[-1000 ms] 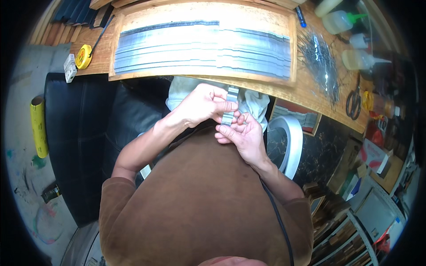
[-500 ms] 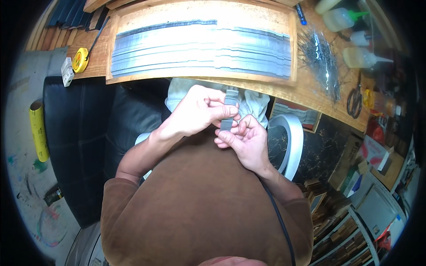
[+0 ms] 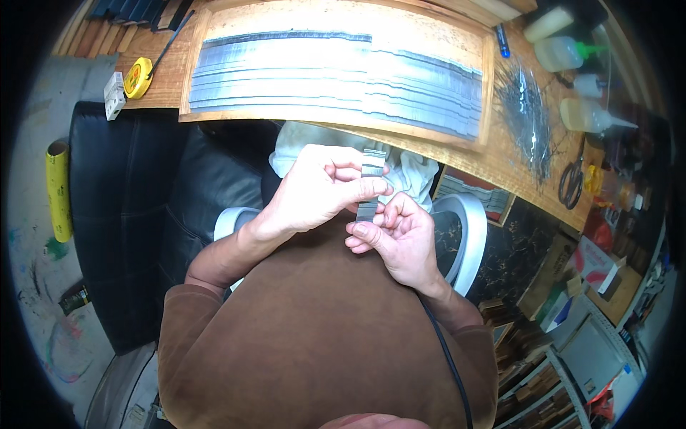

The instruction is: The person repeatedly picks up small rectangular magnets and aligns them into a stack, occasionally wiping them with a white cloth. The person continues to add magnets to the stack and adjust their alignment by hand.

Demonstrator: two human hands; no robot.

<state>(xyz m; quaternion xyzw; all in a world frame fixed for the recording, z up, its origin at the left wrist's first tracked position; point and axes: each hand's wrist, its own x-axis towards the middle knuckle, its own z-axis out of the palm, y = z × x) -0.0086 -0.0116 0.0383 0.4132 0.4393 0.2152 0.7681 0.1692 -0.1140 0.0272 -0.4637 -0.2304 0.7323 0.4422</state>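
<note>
A: What are the fingers doing?
B: The left hand (image 3: 304, 189) has its thumb and fingers closed across the middle of a narrow grey banded strip (image 3: 372, 164), which looks like a stack of thin flat pieces. The right hand (image 3: 409, 243) has its thumb and fingertips drawn together on the strip's near end.

A: Which way does the strip lie?
B: Its long axis runs from the person's body out toward the counter, the far end tipped slightly to the right. That far end sticks out past the left thumb, so the left hand is nearer to it; the right hand sits at the end closest to the body.

A: Is it touching anything besides the hands?
B: I can't tell underneath. A crumpled whitish cloth (image 3: 416, 169) lies beyond and to the right of the far end.

A: And farther out?
B: The brown wooden counter (image 3: 161, 91) carries a shallow light-wood tray (image 3: 489, 93) with rows of thin grey strips (image 3: 286, 86) inside, ahead of both hands and apart from them. Right of the tray are a loose heap of thin dark wire-like pieces (image 3: 525, 118) and dark-handled scissors (image 3: 571, 184); left of it, a yellow tape measure (image 3: 138, 77).
</note>
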